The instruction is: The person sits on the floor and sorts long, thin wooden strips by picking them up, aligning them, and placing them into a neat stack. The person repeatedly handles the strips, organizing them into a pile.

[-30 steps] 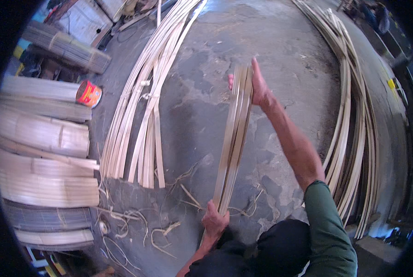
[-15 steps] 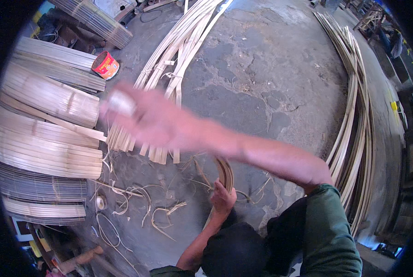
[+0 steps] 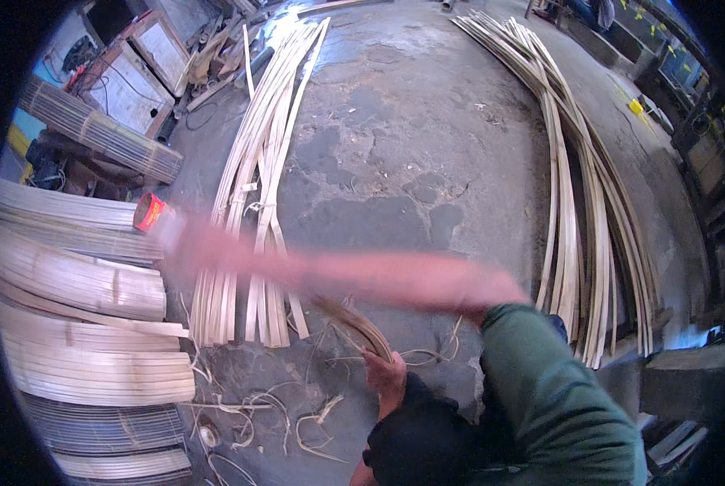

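Note:
My left hand (image 3: 386, 375) is closed around a curved bundle of thin brown strips (image 3: 361, 327), low in the middle of the view. My right arm reaches across to the left above pale strips (image 3: 257, 202) lying on the floor. Motion smears my right hand (image 3: 188, 243), so its fingers cannot be made out. A whitish patch shows at its end, too blurred to name. Right beside that hand stands a red open tin (image 3: 149, 212), partly covered by the blur.
Bundled slats (image 3: 95, 356) lie in a row along the left. A rolled slat mat (image 3: 103, 130) is behind them. Long strips (image 3: 573, 194) lie on the right. Loose fibre scraps (image 3: 257, 413) and a small pale roll (image 3: 208, 436) are on the floor near me.
The view has shifted, so the floor strips and tin appear lower and further left. My right hand has moved closer to the red tin. My left hand keeps hold of the curved strips.

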Tool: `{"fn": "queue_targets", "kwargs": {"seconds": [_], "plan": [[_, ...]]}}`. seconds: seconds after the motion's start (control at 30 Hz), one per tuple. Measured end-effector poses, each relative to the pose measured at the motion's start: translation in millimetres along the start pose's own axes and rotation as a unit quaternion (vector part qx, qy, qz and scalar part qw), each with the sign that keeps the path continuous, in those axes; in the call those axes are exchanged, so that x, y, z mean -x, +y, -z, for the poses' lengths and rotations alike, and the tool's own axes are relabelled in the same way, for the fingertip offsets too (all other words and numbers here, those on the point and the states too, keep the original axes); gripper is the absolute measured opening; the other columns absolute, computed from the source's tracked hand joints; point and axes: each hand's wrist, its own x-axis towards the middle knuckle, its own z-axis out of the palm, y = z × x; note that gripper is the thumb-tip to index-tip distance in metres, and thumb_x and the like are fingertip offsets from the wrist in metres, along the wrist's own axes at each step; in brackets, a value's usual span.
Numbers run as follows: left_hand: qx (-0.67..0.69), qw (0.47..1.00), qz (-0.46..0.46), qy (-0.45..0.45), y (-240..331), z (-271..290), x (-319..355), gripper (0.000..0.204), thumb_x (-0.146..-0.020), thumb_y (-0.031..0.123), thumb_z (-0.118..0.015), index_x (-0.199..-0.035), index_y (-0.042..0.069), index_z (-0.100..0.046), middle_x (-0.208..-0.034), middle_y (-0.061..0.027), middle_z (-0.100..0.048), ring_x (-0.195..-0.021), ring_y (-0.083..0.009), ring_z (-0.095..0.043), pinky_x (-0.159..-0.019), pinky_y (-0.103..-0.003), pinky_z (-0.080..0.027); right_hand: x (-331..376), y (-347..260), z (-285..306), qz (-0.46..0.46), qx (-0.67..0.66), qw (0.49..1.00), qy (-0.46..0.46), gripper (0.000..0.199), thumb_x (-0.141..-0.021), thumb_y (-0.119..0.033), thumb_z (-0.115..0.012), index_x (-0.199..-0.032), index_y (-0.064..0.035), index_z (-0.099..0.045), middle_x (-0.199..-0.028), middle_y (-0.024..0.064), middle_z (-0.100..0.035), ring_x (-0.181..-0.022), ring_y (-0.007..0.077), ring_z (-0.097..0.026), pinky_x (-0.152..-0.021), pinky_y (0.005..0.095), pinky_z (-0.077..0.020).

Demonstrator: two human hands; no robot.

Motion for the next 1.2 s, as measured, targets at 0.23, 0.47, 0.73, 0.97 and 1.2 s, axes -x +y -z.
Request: {"fn": "queue_targets", "kwargs": {"seconds": [0.23, 0.47, 0.73, 0.97, 1.2], "plan": [[0.146, 0.955, -0.049, -0.253, 59, 72, 6, 0.075, -0.076, 0.039, -0.076, -0.13, 0.003, -0.038, -0.111, -0.0248, -0.061, -0.094, -0.0448, -0.064, -0.081, -0.053, -0.05, 81, 149, 298, -0.319, -0.256, 0.848, 0.336, 0.032, -0.094, -0.035, -0.061, -0.096, -0.0027, -0.056, -0.076, 0.0057, -0.06, -0.064, 0.0185, -0.061, -0.06, 0.0339, -0.0551], [0.532, 0.506, 0.138, -0.665, 32, 71, -25, 0.049, -0.085, 0.035, -0.074, -0.116, 0.004, -0.052, -0.094, -0.0082, -0.066, -0.084, -0.0198, -0.066, -0.075, -0.034, -0.053, 123, 216, 316, -0.308, -0.282, 0.833, 0.363, 0.043, -0.095, -0.043, -0.058, -0.113, -0.0046, -0.055, -0.088, 0.0068, -0.063, -0.076, 0.0187, -0.065, -0.068, 0.0351, -0.057], [0.421, 0.641, 0.193, -0.612, 14, 60, -50, 0.025, -0.092, 0.021, -0.067, -0.104, 0.0, -0.06, -0.086, -0.0123, -0.068, -0.076, -0.0216, -0.068, -0.067, -0.035, -0.056, 252, 262, 232, -0.328, 0.023, 0.879, 0.344, 0.055, -0.101, -0.054, -0.034, -0.099, -0.0043, -0.056, -0.089, 0.0068, -0.058, -0.082, 0.0182, -0.056, -0.073, 0.0354, -0.0477], [0.428, 0.712, 0.098, -0.547, 153, 37, -185, 0.027, -0.094, 0.022, -0.063, -0.099, -0.004, -0.061, -0.083, -0.0186, -0.068, -0.071, -0.0259, -0.069, -0.065, -0.038, -0.059, 380, 182, -7, -0.339, -0.25, 0.904, -0.067, 0.073, -0.096, -0.051, -0.051, -0.146, -0.0005, -0.033, -0.143, 0.016, -0.045, -0.133, 0.0264, -0.041, -0.111, 0.0385, -0.0329], [0.458, 0.773, -0.035, -0.438, 260, 26, -255, 0.049, -0.095, 0.033, -0.062, -0.121, -0.006, -0.051, -0.105, -0.0214, -0.065, -0.086, -0.0256, -0.068, -0.073, -0.035, -0.058, 280, 118, -13, -0.356, -0.52, 0.755, 0.183, 0.048, -0.092, -0.043, -0.063, -0.117, -0.0027, -0.054, -0.095, 0.0083, -0.066, -0.086, 0.0174, -0.064, -0.077, 0.0328, -0.0517]]}}
